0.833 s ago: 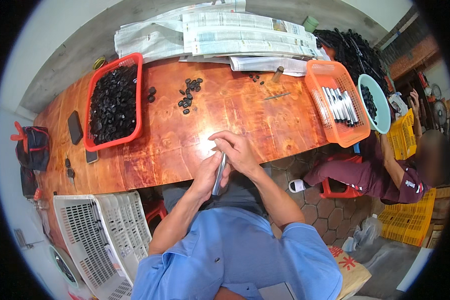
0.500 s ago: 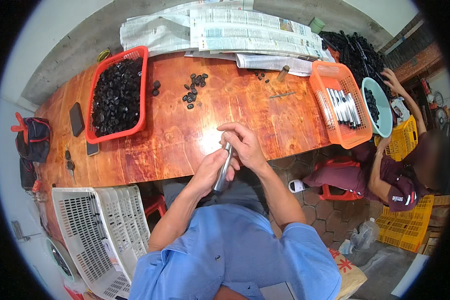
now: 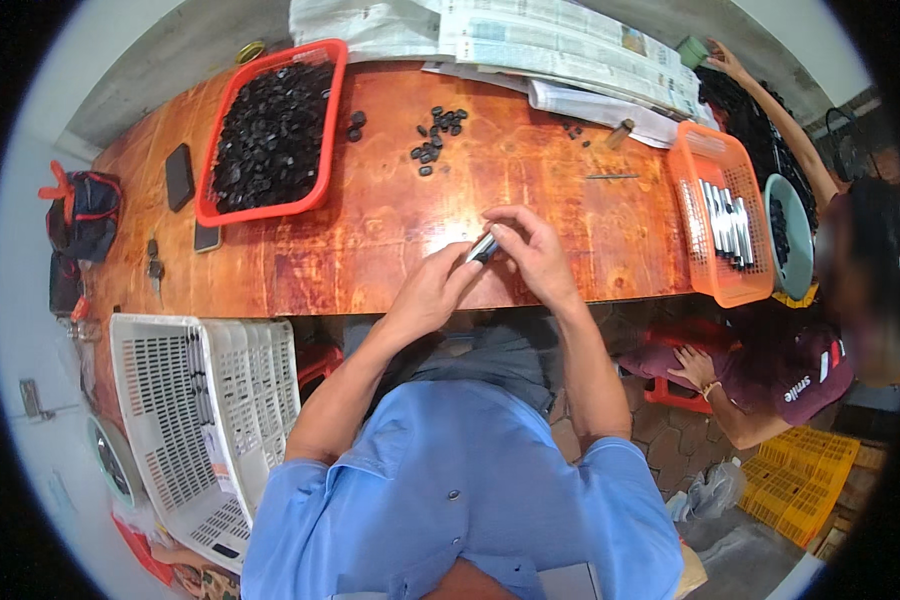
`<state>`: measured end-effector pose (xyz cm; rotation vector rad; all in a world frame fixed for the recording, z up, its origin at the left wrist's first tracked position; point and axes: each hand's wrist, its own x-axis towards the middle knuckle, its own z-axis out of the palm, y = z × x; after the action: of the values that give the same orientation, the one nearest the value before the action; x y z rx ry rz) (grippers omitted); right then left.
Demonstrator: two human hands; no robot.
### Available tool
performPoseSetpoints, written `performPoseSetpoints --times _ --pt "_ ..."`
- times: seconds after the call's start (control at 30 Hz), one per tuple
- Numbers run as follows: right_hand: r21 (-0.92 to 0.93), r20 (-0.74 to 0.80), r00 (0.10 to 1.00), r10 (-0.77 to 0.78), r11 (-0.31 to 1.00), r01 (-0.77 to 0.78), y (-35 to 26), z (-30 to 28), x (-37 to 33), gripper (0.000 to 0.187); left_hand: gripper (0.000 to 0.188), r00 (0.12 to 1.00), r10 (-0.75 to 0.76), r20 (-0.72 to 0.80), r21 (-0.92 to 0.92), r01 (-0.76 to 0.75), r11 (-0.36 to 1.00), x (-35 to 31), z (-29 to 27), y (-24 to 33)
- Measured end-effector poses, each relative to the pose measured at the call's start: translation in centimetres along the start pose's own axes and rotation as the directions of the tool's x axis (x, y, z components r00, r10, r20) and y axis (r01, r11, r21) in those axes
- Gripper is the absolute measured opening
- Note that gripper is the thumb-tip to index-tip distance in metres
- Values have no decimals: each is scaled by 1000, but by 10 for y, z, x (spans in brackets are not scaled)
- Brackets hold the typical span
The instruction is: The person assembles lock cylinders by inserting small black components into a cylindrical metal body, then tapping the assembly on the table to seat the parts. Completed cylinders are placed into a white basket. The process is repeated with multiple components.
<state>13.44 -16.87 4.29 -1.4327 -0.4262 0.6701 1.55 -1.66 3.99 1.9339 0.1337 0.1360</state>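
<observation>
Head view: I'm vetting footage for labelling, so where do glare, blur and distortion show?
Head view: glare whitens the table just beyond the left hand; the co-worker's head at right is blurred; the wall at upper left curves with the fisheye, and the picture's corners go black; the silver tube is small but discernible.

From the middle of a glossy reddish-brown wooden table, a red rectangular plastic basket stood at ten o'clock, a flat black rectangular object lay at nine, a dark key bunch at eight, loose black oval pieces near twelve, printed newspaper sheets toward one, a thin dark rod past two, and an orange plastic basket at three.
</observation>
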Motion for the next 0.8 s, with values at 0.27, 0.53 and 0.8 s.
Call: performPoseSetpoints --times 0.27,0.53,0.8 --pt "-336 10 999 -42 941 43 14 -9 32 27 34 940 339 16 636 -271 722 27 -17 -38" --pt "-440 -14 996 -86 895 71 30 -15 43 27 42 887 457 64 733 -352 582 40 -19 -45" --pt "-404 -20 991 -129 908 110 37 -17 30 26 42 880 475 26 705 -353 615 36 -16 -44"
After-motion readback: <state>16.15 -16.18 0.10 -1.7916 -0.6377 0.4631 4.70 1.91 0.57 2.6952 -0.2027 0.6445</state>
